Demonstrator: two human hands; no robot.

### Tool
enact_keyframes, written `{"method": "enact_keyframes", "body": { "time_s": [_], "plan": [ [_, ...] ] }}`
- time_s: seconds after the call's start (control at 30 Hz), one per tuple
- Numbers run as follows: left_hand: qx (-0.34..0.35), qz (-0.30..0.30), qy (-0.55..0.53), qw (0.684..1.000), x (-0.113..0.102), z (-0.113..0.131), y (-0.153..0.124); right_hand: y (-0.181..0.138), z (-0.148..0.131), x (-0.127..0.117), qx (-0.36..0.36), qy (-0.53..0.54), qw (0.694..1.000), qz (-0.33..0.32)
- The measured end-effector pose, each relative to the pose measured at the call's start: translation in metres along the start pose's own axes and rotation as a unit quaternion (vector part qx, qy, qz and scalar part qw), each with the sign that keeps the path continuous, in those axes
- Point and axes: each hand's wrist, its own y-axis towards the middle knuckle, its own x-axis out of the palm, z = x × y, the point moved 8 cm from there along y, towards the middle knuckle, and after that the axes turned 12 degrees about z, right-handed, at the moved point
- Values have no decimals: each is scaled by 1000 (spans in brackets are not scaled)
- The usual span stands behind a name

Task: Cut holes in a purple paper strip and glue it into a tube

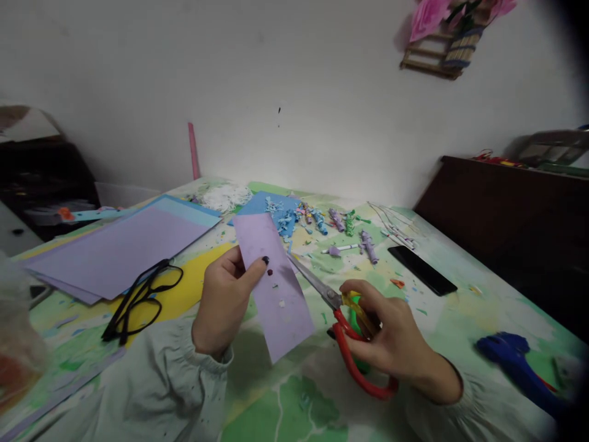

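Note:
A strip of purple paper (288,313) is pinched between the thumb and fingers of my left hand (227,291), tilted above the table. My right hand (391,334) grips a pair of scissors (343,316) with red and yellow handles. The scissors' metal blades point up and left, their tips at the strip's right edge; whether they touch the paper I cannot tell. Behind the strip lies blue paper (262,202) with curly blue paper scraps (286,222). Rolled paper pieces in blue (319,222), purple (369,247) and green (350,224) lie nearby.
Purple sheets (133,245) are stacked at the left, with black glasses (142,304) over yellow paper (196,276). At the right lie a black phone (422,270) and a blue tool (515,362). White shreds (225,197) are heaped near the wall. Paper bits litter the patterned tablecloth.

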Motion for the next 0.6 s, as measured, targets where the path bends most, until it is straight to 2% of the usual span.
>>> {"method": "enact_keyframes", "body": {
  "time_s": [0.1, 0.2, 0.37, 0.6],
  "plan": [
    [23, -11, -9, 1000, 2, 1, 0, -4, -11, 0, -105, -74, 991, 33],
    [28, -20, -10, 999, 4, -1, 0, -8, -16, 2, -162, -129, 976, 68],
    [22, -32, -16, 999, 8, -1, -3, -13, -17, 5, -202, -180, 959, 85],
    [-18, -27, -26, 999, 8, -7, -3, -15, -17, 6, -216, -205, 949, 99]
  ]
}}
